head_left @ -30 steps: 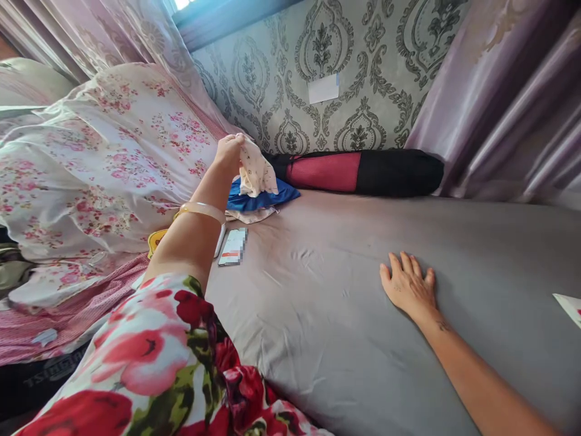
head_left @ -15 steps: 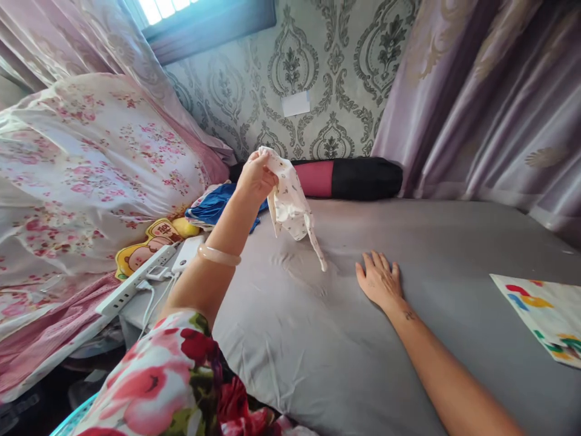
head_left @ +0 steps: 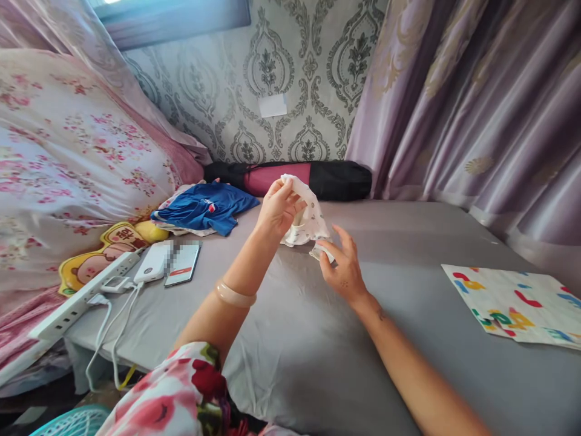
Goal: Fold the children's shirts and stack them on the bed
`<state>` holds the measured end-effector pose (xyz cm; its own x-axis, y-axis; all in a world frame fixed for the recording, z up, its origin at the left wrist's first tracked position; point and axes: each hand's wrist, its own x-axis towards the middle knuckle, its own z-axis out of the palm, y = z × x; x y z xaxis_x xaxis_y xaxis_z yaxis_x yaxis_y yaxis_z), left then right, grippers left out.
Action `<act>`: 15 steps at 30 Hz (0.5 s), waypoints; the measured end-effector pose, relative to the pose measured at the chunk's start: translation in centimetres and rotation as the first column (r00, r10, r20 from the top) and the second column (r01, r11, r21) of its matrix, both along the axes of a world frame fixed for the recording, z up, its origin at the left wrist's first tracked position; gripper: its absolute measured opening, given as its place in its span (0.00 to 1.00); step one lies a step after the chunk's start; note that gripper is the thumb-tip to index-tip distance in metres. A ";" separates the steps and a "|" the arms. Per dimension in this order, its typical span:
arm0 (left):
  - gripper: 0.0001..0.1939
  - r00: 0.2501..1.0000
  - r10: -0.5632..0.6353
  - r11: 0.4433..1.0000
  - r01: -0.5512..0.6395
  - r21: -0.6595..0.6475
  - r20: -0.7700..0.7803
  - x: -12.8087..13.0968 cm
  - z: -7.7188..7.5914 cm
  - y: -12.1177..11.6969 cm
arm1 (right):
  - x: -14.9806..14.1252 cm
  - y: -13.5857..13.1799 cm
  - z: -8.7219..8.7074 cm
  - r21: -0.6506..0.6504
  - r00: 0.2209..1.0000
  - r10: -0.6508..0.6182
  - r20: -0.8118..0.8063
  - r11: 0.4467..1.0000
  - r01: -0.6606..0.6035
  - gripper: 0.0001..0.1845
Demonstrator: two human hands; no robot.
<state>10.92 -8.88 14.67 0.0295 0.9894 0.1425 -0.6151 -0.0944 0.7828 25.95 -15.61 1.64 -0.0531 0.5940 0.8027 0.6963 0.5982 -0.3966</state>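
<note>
My left hand [head_left: 279, 209] is raised over the bed, thumb and fingers pinching the top edge of a small white garment [head_left: 311, 221] with a tiny dark print. The cloth hangs down to the right, bunched, so its exact kind cannot be made out. At its lower end, my right hand [head_left: 345, 269] has the thumb and a finger closed about a loose corner, while the forefinger stands away from it. Below both hands lies the grey bed sheet [head_left: 290, 315].
A blue T-shirt [head_left: 211, 206] lies on other clothes at the left, near a phone [head_left: 184, 263], a white power bank [head_left: 153, 260] and a power strip [head_left: 86, 297] with cables. A black-and-red roll [head_left: 340, 180] lines the wall. A colourful printed cloth [head_left: 517, 306] lies right.
My right hand has lifted off the sheet and come to the garment's lower end. The left hand has shifted right with the garment. The view has turned, showing the phone.
</note>
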 end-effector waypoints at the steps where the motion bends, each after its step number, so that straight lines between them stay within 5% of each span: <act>1: 0.10 1.000 0.000 1.000 0.000 0.000 0.008 0.1 -0.1 -0.1 | -0.1 0.1 0.1 -0.010 1.000 0.002 0.018 1.000 -0.002 0.16; 5: 0.08 0.998 0.043 0.999 -0.042 -0.018 0.041 0.2 -0.9 -0.3 | 0.1 0.4 0.6 -0.067 0.999 0.030 -0.039 0.997 -0.033 0.16; 8: 0.17 0.998 0.061 0.996 -0.060 -0.063 0.028 0.1 -2.0 -0.4 | 0.6 0.0 2.1 -0.062 0.991 0.032 -0.130 0.997 -0.040 0.09; 12: 0.36 0.994 -0.052 0.994 0.042 -0.105 -0.093 0.5 -3.4 -1.2 | 1.3 -1.4 4.8 -0.130 0.977 -0.028 -0.210 0.992 0.000 0.07; 15: 0.36 0.963 -0.178 0.981 0.157 -0.113 -0.204 1.2 -4.0 -2.3 | 1.7 -2.2 6.2 -0.223 0.964 -0.111 -0.242 0.973 0.056 0.10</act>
<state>12.08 -11.16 10.66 0.2156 0.9763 0.0209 -0.4342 0.0767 0.8976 27.69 -17.78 7.88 0.1905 0.7454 0.6388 0.6016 0.4255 -0.6760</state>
